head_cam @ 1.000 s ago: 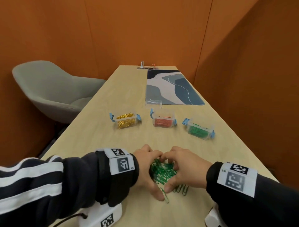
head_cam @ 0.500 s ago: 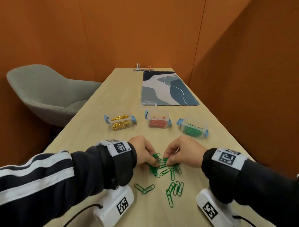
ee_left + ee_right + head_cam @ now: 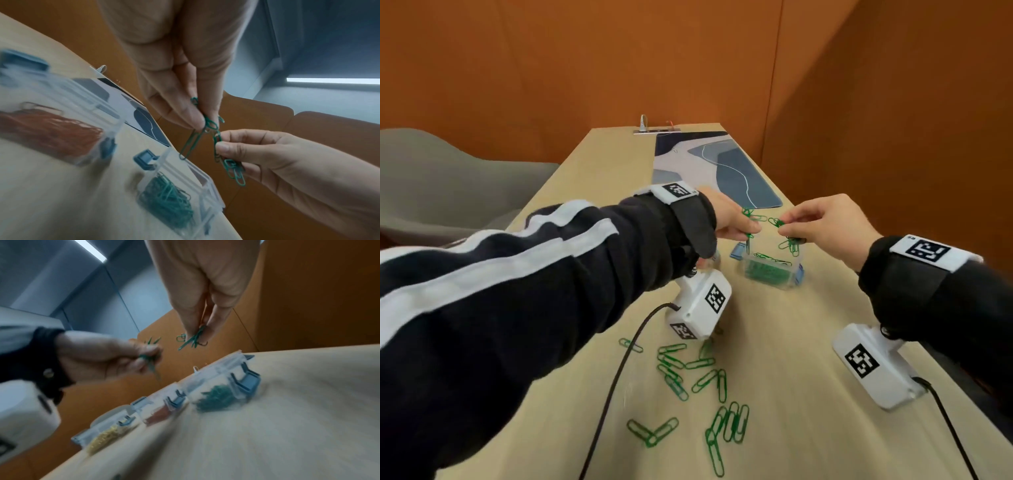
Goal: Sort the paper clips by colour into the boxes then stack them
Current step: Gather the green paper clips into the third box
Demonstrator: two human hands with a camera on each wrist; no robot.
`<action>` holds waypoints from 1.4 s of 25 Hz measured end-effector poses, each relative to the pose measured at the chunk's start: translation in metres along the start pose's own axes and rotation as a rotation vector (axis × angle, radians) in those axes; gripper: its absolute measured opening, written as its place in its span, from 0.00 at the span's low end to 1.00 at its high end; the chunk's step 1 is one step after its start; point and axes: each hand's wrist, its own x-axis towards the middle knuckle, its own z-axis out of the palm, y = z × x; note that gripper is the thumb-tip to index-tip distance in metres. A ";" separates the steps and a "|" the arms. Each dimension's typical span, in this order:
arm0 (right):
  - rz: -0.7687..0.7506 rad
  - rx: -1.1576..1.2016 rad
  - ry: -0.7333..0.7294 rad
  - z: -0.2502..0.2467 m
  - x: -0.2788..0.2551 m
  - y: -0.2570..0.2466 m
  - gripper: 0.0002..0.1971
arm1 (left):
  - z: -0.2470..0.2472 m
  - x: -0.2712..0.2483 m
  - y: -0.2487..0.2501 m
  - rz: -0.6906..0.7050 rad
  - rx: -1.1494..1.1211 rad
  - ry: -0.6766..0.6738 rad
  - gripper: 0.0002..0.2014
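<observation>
green paper clips [image 3: 774,222] hang pinched in both the left hand [image 3: 729,219] and right hand [image 3: 825,222] just above the green box [image 3: 768,270], so fingers should probably loosen low over its opening, since more clips [image 3: 688,377] wait on the table [image 3: 808,342].

Light wooden desk [image 3: 808,342] bearing a clear box of green clips [image 3: 768,270], loose green paper clips [image 3: 698,383], and a patterned mat [image 3: 709,171].

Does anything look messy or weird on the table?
Yes. Loose green wire paper clips lie scattered on the wooden table, outside the clear plastic box of green clips. The left hand and right hand each pinch more above that box.
</observation>
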 end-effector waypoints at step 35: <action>-0.309 -0.665 -0.749 0.071 -0.119 -0.028 0.41 | -0.029 -0.126 -0.112 0.000 0.800 -0.176 0.35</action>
